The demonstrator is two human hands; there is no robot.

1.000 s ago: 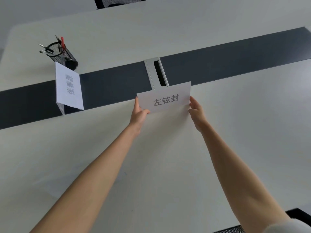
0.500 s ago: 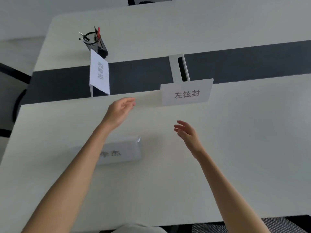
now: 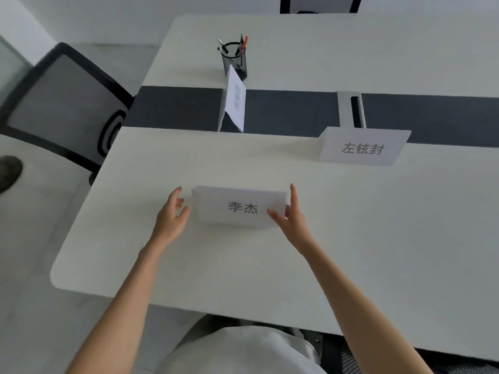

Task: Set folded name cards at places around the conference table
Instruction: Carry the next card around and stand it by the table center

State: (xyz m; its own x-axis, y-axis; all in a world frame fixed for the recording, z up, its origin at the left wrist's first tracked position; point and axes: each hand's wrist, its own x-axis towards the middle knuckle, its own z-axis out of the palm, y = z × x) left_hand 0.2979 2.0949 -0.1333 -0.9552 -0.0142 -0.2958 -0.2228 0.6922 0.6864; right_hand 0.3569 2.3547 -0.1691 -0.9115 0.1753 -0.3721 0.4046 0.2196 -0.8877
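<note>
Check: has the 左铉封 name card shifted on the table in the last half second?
No. The 左铉封 card still stands just in front of the grey cable slot at the dark strip's edge; only the camera moved.

Near folded card (image 3: pixel 240 207), mid counter (image 3: pixel 405 238) toward left end: printed grey characters "李杰". Far card (image 3: pixel 363 148), standing at edge of dark centre strip (image 3: pixel 297 112): "左铉封". Third card (image 3: pixel 235 102), on strip near left end, seen edge-on: grey print, blurred, unreadable. No other text, brands or numbers legible.
</note>
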